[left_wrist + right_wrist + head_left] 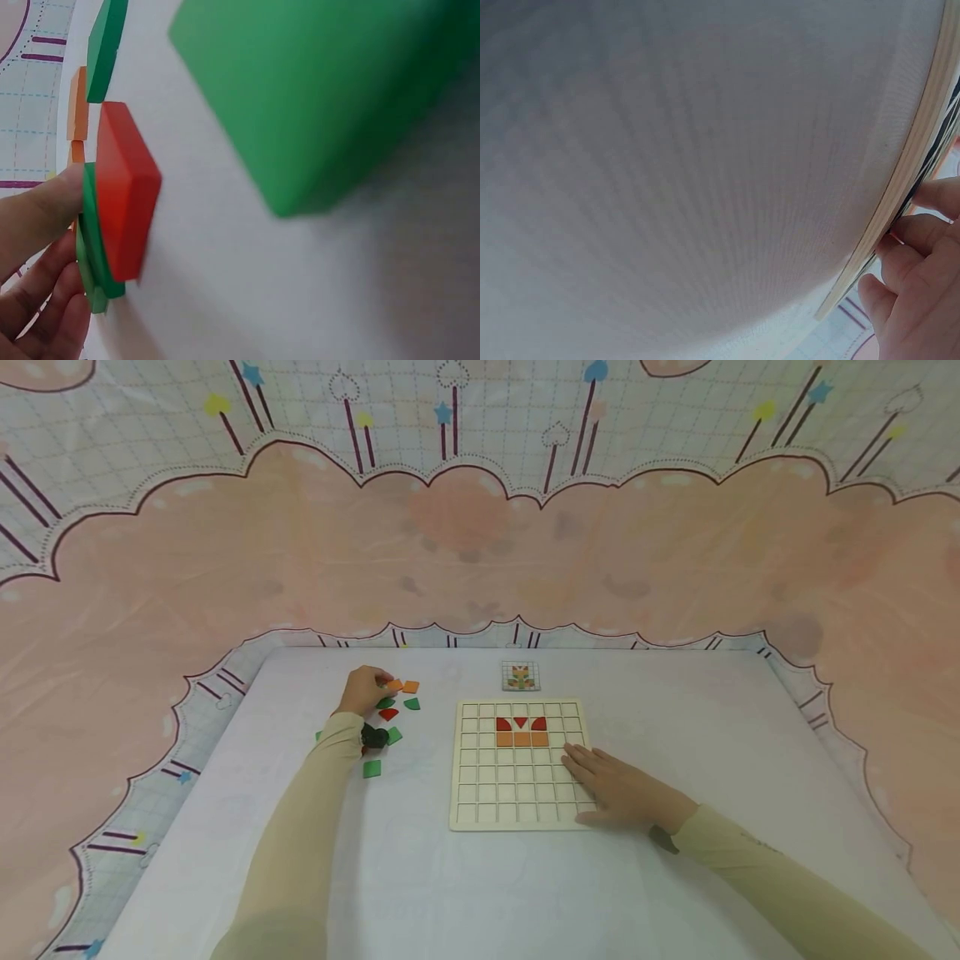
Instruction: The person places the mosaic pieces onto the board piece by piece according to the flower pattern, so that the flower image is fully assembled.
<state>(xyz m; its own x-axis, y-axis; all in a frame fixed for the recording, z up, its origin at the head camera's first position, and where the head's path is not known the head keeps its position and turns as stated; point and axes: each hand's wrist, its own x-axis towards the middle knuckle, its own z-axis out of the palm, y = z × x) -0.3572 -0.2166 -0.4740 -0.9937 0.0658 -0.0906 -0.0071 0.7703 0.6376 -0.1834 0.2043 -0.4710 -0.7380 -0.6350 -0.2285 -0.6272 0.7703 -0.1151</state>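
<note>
At the far left of the table, my left hand pinches an orange square tile between thumb and fingers. A second orange tile lies just right of it. In the left wrist view the thumb is partly behind a red tile and green ones. My right hand rests with outstretched fingers on the right edge of a pale gridded board. Red pieces sit in one row of the board, above a row of orange squares.
Green tiles and a red quarter-round piece lie loose around my left wrist. Behind the board is a small pattern card with a coloured figure on a grid. A patterned cloth hangs beyond the white table.
</note>
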